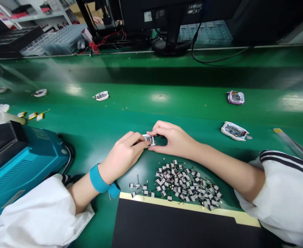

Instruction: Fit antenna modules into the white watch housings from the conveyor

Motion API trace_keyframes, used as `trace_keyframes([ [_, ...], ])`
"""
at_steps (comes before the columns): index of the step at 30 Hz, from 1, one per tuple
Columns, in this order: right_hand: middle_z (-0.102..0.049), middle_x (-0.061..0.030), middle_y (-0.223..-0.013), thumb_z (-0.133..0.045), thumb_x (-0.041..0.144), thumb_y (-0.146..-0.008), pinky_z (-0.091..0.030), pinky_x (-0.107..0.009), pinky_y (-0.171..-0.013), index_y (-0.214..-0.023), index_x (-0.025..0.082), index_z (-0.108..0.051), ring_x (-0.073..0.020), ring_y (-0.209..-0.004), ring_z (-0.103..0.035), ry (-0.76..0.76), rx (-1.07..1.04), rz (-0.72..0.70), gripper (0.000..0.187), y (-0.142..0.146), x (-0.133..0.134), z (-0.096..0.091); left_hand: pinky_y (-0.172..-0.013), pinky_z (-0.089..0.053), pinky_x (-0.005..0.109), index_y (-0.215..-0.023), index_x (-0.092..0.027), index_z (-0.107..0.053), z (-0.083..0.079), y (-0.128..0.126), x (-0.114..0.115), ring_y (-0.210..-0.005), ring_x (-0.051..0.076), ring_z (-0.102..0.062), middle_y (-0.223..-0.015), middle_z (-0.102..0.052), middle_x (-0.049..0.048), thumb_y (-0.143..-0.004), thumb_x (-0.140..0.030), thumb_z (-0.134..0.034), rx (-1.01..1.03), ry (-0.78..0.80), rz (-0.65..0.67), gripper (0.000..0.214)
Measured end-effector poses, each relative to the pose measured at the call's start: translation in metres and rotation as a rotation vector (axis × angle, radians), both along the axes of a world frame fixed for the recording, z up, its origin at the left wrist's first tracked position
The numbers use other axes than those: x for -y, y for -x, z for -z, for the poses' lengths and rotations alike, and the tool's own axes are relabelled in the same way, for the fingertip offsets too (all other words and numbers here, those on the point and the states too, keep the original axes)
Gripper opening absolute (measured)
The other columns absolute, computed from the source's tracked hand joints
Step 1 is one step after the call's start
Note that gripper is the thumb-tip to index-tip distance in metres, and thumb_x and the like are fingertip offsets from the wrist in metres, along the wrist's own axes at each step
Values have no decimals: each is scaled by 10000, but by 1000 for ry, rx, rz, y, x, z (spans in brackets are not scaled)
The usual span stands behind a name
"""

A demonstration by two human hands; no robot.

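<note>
Between my hands, just above the green mat, is a small white watch-like device casing (149, 139) with circuitry showing inside. My left hand (125, 151), with a teal band at its wrist, has its fingers closed on the casing's left side, one fingertip pressing into it. On the other side, my right hand (173, 137) pinches the casing's right edge between thumb and fingers. A heap of small grey-and-black modules with short leads (184, 182) lies just below my hands. Fingers cover much of the casing.
Similar open casings stand along the bench: a white one (234, 131), a purple one (236, 97) and others at left. Tweezers (293, 143) lie far right. Yellow batteries (33, 115) and a teal machine (38, 151) are at left. A black sheet (166, 224) lies in front; a monitor stand (170, 44) is behind.
</note>
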State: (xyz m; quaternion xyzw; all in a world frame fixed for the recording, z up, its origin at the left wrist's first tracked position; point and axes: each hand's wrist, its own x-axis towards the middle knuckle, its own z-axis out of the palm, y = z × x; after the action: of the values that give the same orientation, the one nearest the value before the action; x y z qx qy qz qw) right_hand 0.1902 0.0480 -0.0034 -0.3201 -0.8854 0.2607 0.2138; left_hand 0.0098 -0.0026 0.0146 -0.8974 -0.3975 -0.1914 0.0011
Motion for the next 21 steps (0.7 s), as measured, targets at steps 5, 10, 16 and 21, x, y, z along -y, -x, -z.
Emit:
trace_keyframes([
  [5, -547, -44, -866, -597, 361, -695, -416, -283, -709, -904, 156, -588, -166, -828, -522, -1, 4, -3, 293, 0, 0, 0, -634, -475, 244, -898, -143, -617, -1, 0, 0, -735, 130, -520, -816, -590, 51, -831, -159, -454, -2, -25, -9, 176],
  [10, -548, -39, -865, -595, 362, -693, -416, -279, -705, -902, 164, -587, -165, -827, -523, -4, -1, 1, 288, 0, 0, 1, -646, -483, 245, -907, -151, -613, 0, 0, 1, -751, 125, -530, -823, -588, 49, -839, -162, -439, -22, -42, -11, 188],
  [16, -546, -35, -861, -593, 352, -694, -414, -272, -695, -903, 159, -588, -157, -814, -524, -2, 3, 6, 285, -1, 1, 1, -643, -485, 252, -920, -146, -611, 1, -1, 2, -755, 132, -527, -837, -583, 52, -836, -158, -448, -62, -82, -12, 184],
  [21, -545, -34, -859, -591, 345, -695, -414, -275, -696, -893, 168, -588, -159, -813, -524, -1, 0, 6, 266, -1, 0, 0, -659, -484, 252, -942, -155, -600, 0, 0, 3, -782, 132, -526, -861, -577, 48, -852, -171, -420, -114, -90, -14, 202],
])
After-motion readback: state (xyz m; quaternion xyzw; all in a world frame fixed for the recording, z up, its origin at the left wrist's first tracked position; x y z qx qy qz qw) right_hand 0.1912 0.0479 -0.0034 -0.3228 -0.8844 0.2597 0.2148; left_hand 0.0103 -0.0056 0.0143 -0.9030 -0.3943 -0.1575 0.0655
